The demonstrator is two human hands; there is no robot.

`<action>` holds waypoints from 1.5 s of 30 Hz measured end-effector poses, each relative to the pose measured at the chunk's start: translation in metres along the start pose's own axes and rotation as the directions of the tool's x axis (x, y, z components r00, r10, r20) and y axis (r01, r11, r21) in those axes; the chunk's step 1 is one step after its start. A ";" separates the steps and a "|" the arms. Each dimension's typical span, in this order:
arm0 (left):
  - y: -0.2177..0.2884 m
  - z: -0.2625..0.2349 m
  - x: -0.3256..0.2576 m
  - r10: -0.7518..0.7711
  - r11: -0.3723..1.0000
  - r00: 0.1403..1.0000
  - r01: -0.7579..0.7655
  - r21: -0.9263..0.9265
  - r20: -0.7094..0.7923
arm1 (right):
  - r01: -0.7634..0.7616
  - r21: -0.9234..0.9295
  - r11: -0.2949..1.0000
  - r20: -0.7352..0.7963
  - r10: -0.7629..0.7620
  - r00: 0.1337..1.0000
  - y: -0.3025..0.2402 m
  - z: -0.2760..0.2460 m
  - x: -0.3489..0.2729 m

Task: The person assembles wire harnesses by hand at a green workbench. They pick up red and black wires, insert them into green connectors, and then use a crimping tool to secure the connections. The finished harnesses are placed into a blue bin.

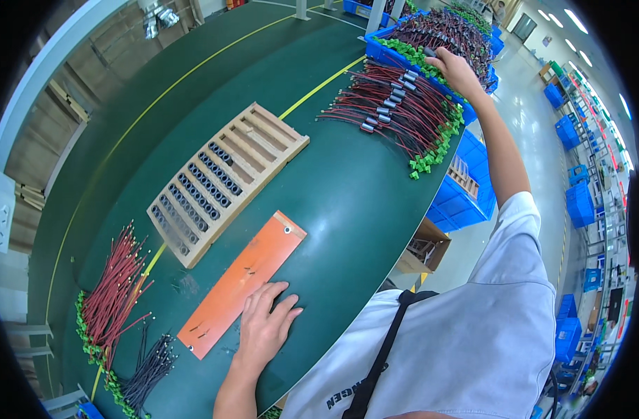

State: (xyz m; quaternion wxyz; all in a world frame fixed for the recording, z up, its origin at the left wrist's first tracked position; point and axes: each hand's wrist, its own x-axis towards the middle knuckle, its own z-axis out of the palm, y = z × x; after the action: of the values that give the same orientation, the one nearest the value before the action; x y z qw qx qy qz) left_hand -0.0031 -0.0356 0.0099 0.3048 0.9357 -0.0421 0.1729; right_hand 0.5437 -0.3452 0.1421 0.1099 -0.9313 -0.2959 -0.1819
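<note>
One run of legible lettering (342, 397) is noted: dark capitals printed on the pale shirt (466, 335) you wear, set aslant beside the black strap (376, 363), near the lower edge of your view. The dark strokes on the orange board (230, 292) before you cannot be read as characters.

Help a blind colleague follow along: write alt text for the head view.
A person's right hand is at a blue bin of wires, the left hand at an orange board's edge on a green table with a slotted wooden tray.
</note>
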 end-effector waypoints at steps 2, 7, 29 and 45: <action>0.000 0.001 0.001 0.004 1.000 1.000 -0.004 -0.003 0.000 | 0.023 0.021 1.000 0.056 -0.024 0.998 0.024 0.015 0.011; -0.001 -0.005 -0.002 -0.028 0.999 1.000 0.028 0.023 0.004 | -0.098 -0.033 0.995 0.086 0.101 0.991 0.006 0.049 0.025; -0.005 -0.001 0.004 0.018 0.999 1.000 -0.018 -0.040 -0.009 | 0.219 -0.113 0.969 -0.284 -0.243 0.928 -0.035 0.052 -0.023; -0.021 -0.090 -0.061 0.106 0.900 0.933 0.056 0.433 -0.343 | 0.441 0.422 0.792 -0.083 -0.451 0.889 -0.386 0.187 -0.054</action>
State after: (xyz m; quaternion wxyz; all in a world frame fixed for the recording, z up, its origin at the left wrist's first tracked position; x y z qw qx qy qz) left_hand -0.0837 0.0324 0.0449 0.0882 0.9320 0.0415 0.3492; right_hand 0.3254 -0.0056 -0.0127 0.2631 -0.7896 -0.5407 -0.1227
